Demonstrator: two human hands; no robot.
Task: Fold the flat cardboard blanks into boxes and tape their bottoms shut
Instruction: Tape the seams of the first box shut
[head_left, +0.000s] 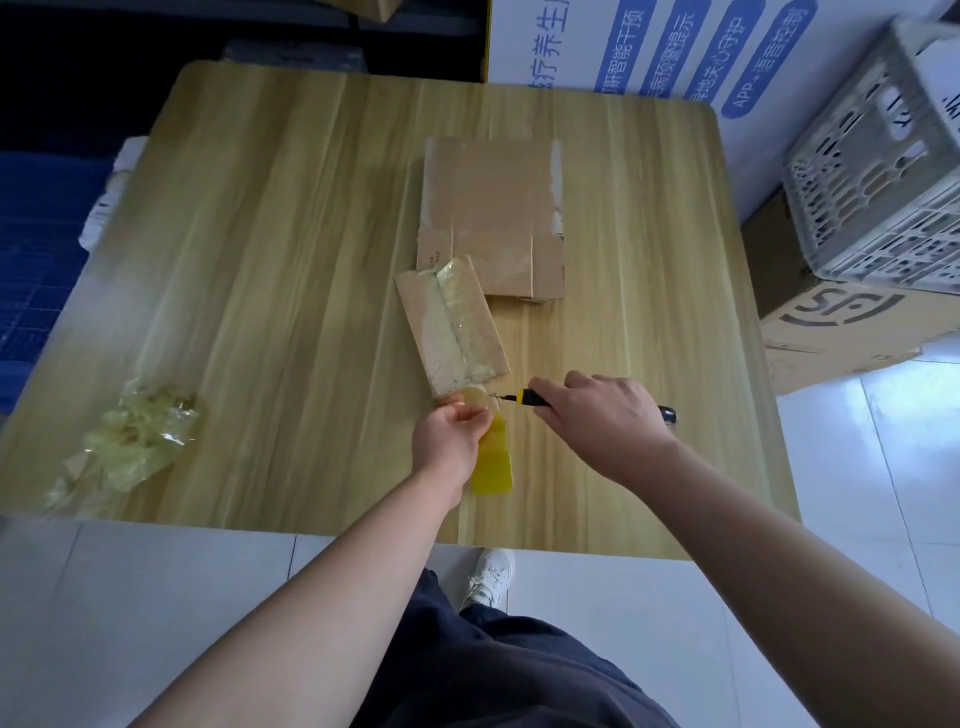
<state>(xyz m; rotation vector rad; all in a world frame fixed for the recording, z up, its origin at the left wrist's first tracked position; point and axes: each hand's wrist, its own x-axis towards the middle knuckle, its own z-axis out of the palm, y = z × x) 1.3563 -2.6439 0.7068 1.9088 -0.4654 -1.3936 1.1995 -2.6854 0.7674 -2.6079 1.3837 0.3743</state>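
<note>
A small cardboard box lies on the wooden table, bottom seam up, covered by a strip of yellowish clear tape. My left hand pinches the tape at the box's near end, and a yellow tape tail hangs below the fingers. My right hand grips a yellow-and-black utility knife, whose blade tip points left at the tape beside my left fingers. Behind the box lies a stack of flat cardboard blanks.
A crumpled wad of used tape sits at the table's near left. To the right of the table stand a grey plastic crate on a cardboard carton. A white printed box stands behind the table.
</note>
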